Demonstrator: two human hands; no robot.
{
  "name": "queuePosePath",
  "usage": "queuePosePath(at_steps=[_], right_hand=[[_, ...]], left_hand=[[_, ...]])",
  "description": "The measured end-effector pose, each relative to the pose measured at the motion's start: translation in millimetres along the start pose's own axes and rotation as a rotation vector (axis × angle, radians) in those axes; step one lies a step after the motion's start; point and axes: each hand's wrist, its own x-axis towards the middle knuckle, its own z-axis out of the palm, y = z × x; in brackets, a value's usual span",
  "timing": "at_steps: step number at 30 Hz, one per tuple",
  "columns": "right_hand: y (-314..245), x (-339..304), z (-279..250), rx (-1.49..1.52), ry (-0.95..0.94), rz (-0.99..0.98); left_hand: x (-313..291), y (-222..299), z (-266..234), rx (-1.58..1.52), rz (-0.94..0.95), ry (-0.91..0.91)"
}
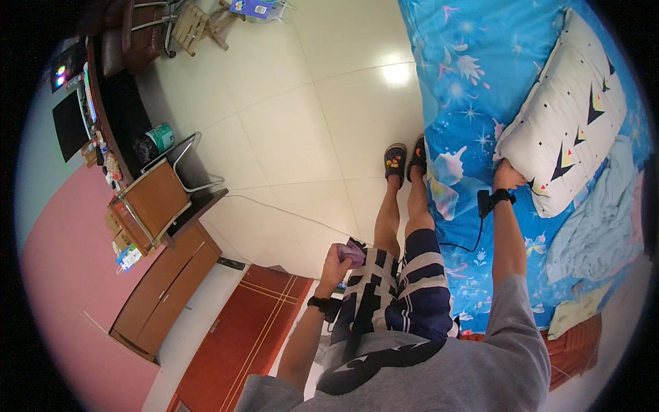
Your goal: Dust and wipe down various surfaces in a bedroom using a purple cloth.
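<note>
My left hand (334,268) is closed around a crumpled purple cloth (352,255), held in front of my left thigh. My right hand (509,177) reaches over the bed to the near left corner of a white pillow (564,130) with black and yellow triangular shapes. Its fingers are curled at the pillow's edge and partly hidden by it. Under the pillow lies a blue bedsheet (456,103) with a pattern of flowers and stars. Both wrists wear black straps with small devices, and a dark cable hangs from the right one.
A rumpled pale blue cloth (594,213) lies beside the pillow. The bed's edge runs along my right leg. A thin cable (288,211) crosses the tiled floor. To the left stand a brown-backed chair (152,204), a green-and-white bin (161,137) and a desk; a wooden stool (192,29) is farther off.
</note>
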Motion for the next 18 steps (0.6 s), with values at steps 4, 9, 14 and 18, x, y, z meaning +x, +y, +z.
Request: queuePosePath(at_steps=[4, 9, 14, 18], right_hand=[[0, 0, 1, -0.036, 0.028, -0.008], [6, -4, -14, 0.168, -0.012, -0.369], [21, 4, -12, 0.06, 0.067, -0.389], [30, 13, -9, 0.058, 0.1, -0.42]], left_hand=[[6, -15, -2, -0.077, -0.016, 0.016], [13, -44, -14, 0.043, 0.023, 0.03], [17, -36, 1, -0.119, -0.014, 0.023], [16, -28, 7, -0.025, 0.003, 0.013]])
